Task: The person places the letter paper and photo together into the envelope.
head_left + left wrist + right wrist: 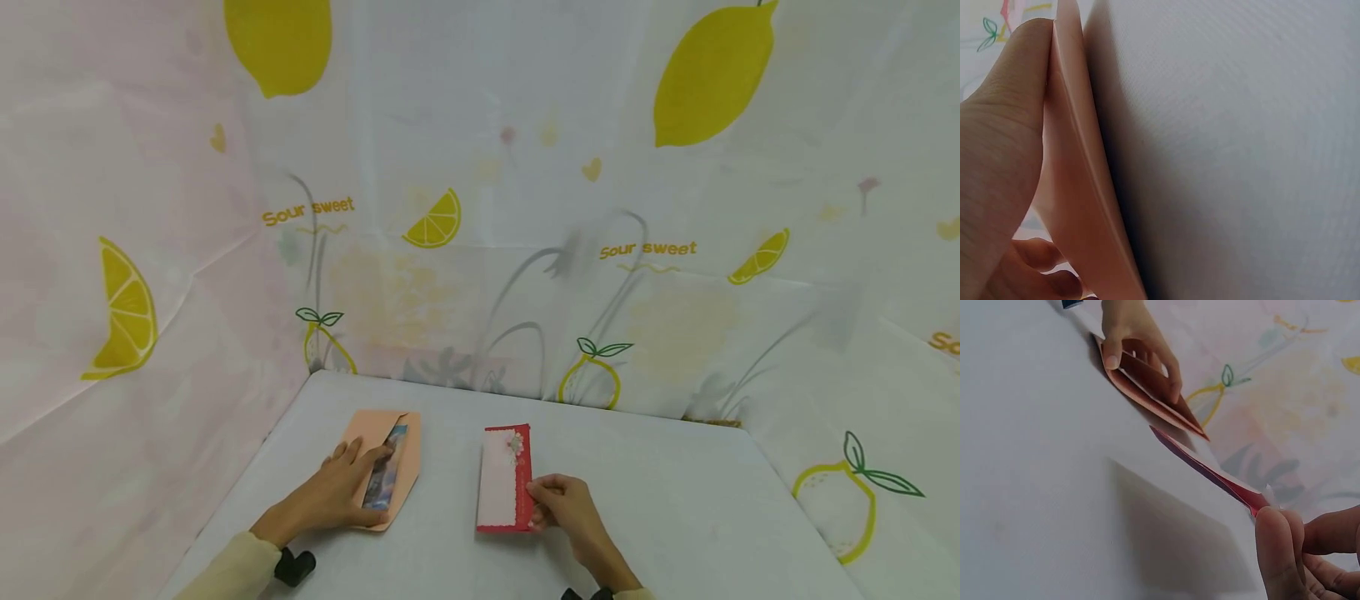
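Note:
A peach envelope (409, 473) lies on the left of the table, its pointed flap opened to the right. A card with a blue and purple picture (384, 483) shows at its mouth. My left hand (341, 487) rests across the envelope, thumb near the lower edge and index finger on the picture card's upper part. In the left wrist view the thumb (1013, 81) presses against the envelope. My right hand (564, 507) pinches the right edge of a red and white greeting card (497, 479) with a small flower decoration. The right wrist view shows this card raised above its shadow.
A white-covered table (645, 475) spreads under both hands. Lemon-printed cloth (487, 275) hangs behind it and along both sides. Black wrist straps (295, 567) sit at the sleeves.

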{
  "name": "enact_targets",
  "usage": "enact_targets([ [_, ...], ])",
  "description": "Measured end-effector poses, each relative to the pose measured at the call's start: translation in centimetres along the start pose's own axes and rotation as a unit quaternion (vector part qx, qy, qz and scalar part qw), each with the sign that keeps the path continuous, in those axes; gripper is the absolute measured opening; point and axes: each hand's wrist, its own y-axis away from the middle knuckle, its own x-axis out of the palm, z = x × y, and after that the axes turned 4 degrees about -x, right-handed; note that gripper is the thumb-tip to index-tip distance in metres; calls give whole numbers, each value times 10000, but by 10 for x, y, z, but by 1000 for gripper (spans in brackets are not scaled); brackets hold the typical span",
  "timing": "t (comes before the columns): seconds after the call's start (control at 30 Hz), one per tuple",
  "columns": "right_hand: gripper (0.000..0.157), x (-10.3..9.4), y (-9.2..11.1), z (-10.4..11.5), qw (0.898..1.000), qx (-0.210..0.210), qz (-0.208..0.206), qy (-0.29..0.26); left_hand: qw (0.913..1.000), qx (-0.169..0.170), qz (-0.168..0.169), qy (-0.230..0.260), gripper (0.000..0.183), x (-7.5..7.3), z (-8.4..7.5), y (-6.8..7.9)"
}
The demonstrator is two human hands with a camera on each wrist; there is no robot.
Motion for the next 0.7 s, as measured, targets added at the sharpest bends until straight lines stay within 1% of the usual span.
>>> enact_targets([
  [0.13, 38, 8, -2, 4, 9999, -76, 70, 3, 10000, 55, -10, 0, 102, -1, -1, 0],
  [0.27, 37, 16, -3, 7, 9999, -89, 135, -27, 10000, 19, 10, -45, 103, 1, 2, -1],
  [0.5, 35, 32, -9, 9, 9992, -199, 330, -114, 9997, 189, -119, -115, 103, 1, 4, -2],
  [0.7, 32, 47, -11, 10, 9983, -220, 481, -251, 9996, 192, -144, -167, 103, 2, 4, -1],
])
